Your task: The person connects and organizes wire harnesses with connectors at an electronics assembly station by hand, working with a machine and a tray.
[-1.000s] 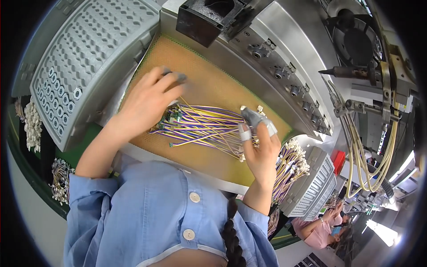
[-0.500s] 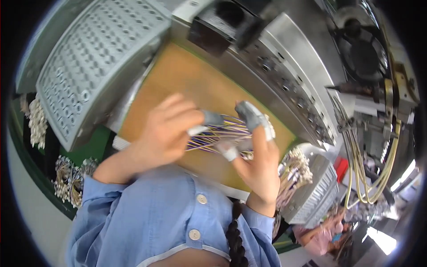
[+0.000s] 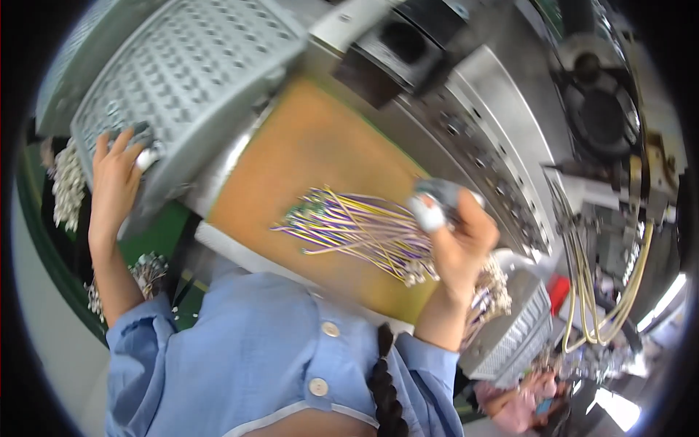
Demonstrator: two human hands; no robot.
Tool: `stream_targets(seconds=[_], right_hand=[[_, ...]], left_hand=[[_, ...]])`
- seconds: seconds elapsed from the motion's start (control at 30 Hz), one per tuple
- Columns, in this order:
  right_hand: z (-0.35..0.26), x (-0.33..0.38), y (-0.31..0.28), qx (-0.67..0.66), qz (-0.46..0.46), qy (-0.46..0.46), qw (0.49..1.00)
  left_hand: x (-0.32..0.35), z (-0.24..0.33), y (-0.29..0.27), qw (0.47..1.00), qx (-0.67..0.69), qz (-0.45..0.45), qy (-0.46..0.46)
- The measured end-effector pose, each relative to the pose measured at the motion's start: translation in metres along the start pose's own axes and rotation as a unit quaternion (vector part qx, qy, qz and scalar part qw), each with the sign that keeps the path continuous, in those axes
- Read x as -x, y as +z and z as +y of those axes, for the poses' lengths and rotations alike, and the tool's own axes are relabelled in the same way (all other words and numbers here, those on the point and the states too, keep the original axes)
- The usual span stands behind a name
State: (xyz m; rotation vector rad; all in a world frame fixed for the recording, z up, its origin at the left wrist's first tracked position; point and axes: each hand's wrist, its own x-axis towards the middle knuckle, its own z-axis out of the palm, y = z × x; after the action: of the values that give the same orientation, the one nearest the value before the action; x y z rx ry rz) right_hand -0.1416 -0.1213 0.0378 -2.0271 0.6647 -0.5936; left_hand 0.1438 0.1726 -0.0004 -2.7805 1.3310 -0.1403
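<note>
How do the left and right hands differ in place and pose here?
The left hand is at the gray perforated tray, while the right hand is by the right end of the wire bundle. The left hand's fingers extend forward; the right hand's fingers curl toward its thumb. Both have gray and white fingertip coverings; blur hides whether either grips anything.

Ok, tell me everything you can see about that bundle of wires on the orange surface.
The bundle of wires is a loose, flat spread of thin strands, yellow, white and purple, apparently plastic-coated. Small green pieces cluster at its left end; small white ends, perhaps connectors, show at its lower right. Most strands run roughly side by side, with a few crossing diagonally. It lies on the orange surface. The right hand is at its right end; blur hides whether they touch.
</note>
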Motion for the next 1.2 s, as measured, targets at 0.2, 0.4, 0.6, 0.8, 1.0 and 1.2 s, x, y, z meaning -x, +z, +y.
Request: stream_targets(seconds=[0.2,0.4,0.6,0.8,1.0,1.2], right_hand=[[-0.002,0.004,-0.007,0.004,-0.017,0.009,1.0],[0.0,0.01,0.0,0.006,-0.076,0.036,0.996],[-0.005,0.025,-0.007,-0.092,-0.122,0.065,0.986],[-0.006,0.032,-0.009,-0.106,-0.089,0.036,0.99],[-0.007,0.024,-0.024,-0.13,-0.228,0.149,0.953],[0.006,0.023,-0.026,-0.3,-0.228,0.235,0.896]], left_hand=[[0.004,-0.039,0.054,0.943,0.295,0.075,-0.13],[-0.028,0.132,-0.031,0.647,0.757,-0.03,0.088],[-0.032,0.217,-0.023,0.602,0.773,-0.091,0.182],[-0.041,0.217,-0.03,0.651,0.726,-0.066,0.212],[-0.045,0.213,-0.032,0.709,0.646,0.002,0.282],[-0.039,0.225,-0.034,0.743,0.572,0.144,0.315]])
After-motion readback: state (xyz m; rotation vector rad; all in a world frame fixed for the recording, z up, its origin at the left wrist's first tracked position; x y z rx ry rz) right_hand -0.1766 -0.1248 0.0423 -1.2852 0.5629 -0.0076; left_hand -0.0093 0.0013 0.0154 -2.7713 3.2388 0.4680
